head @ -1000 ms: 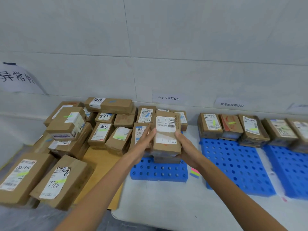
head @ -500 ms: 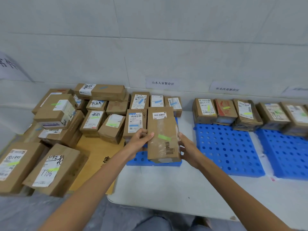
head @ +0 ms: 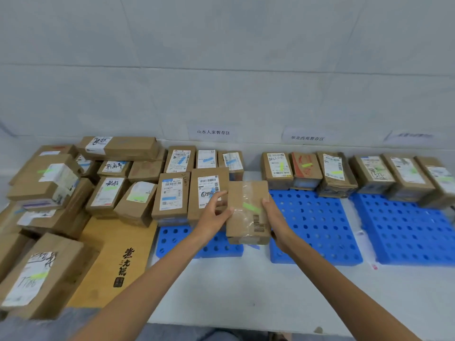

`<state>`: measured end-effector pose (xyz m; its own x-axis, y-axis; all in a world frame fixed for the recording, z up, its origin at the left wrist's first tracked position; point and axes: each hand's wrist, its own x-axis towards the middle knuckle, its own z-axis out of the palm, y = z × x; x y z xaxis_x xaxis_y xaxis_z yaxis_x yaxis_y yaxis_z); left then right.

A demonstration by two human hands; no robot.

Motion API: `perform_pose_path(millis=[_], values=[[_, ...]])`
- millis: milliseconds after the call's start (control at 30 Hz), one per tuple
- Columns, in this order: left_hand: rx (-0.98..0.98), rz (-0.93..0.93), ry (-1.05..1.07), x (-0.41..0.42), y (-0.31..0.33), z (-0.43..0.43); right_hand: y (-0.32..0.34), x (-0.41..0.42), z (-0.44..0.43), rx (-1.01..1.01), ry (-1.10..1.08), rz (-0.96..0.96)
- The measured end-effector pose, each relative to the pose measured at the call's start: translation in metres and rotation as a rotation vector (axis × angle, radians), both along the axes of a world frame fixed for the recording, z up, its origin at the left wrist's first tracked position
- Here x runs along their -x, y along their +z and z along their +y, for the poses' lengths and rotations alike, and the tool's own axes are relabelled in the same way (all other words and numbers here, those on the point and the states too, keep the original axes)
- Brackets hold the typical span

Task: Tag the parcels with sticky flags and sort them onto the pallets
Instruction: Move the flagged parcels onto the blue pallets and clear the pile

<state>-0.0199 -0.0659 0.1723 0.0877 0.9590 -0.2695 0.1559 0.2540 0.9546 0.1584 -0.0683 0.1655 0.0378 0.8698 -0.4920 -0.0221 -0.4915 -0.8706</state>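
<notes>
Held parcel (head: 247,217): 1 brown carton with clear tape, 1 barcode and 1 green sticky flag (head: 251,207) on its upper face. The left hand (head: 213,216) has its fingers curled round the left edge. The right hand (head: 277,219) clamps the right edge, so both hands are closed on this 1 carton. It is held lengthwise over the near end of the gap between the left pallet (head: 197,244) and the middle pallet (head: 317,225).

3 blue perforated pallets lie side by side, the third being the right pallet (head: 406,232).
- The left pallet bears 5 parcels (head: 172,193), 3 in the back row and 2 in front, most of them with blue flags.
- The middle pallet bears 3 parcels (head: 277,168) along its far edge, each with 1 yellow-green flag.
- The right pallet bears 3 parcels (head: 371,171) along its far edge, and their flags are blurred.

The pallets rest on 1 white table (head: 234,291). To its left, a heap of cartons (head: 49,183) overlaps too much to count, and it sits partly on 1 yellow cardboard sheet (head: 115,254) printed with black characters. Behind everything stands a pale tiled wall (head: 221,70) carrying 3 paper signs (head: 213,132), the rightmost of which cannot be read.
</notes>
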Motion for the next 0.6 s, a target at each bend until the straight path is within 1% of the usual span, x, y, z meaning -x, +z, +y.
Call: perform_pose_path(millis=[133, 233, 333, 400, 467, 533, 600], values=[[0.007, -0.023, -0.061, -0.054, -0.005, 0.02, -0.007, -0.054, 0.012, -0.005, -0.024, -0.069], [0.084, -0.008, -0.021, -0.096, -0.019, 0.038, -0.017, -0.086, 0.025, 0.005, -0.046, -0.175], [0.169, 0.024, 0.031, -0.132, -0.038, 0.06, -0.045, -0.114, 0.052, 0.04, -0.049, -0.288], [0.215, 0.015, 0.067, -0.147, -0.051, 0.076, -0.062, -0.128, 0.071, 0.074, -0.046, -0.27], [0.25, 0.012, 0.093, -0.157, -0.066, 0.09, -0.059, -0.133, 0.079, 0.096, -0.054, -0.213], [0.29, 0.039, 0.099, -0.165, -0.08, 0.101, -0.062, -0.137, 0.082, 0.105, -0.012, -0.167], [0.337, 0.083, 0.086, -0.171, -0.093, 0.107, -0.071, -0.14, 0.084, 0.098, 0.066, -0.162]])
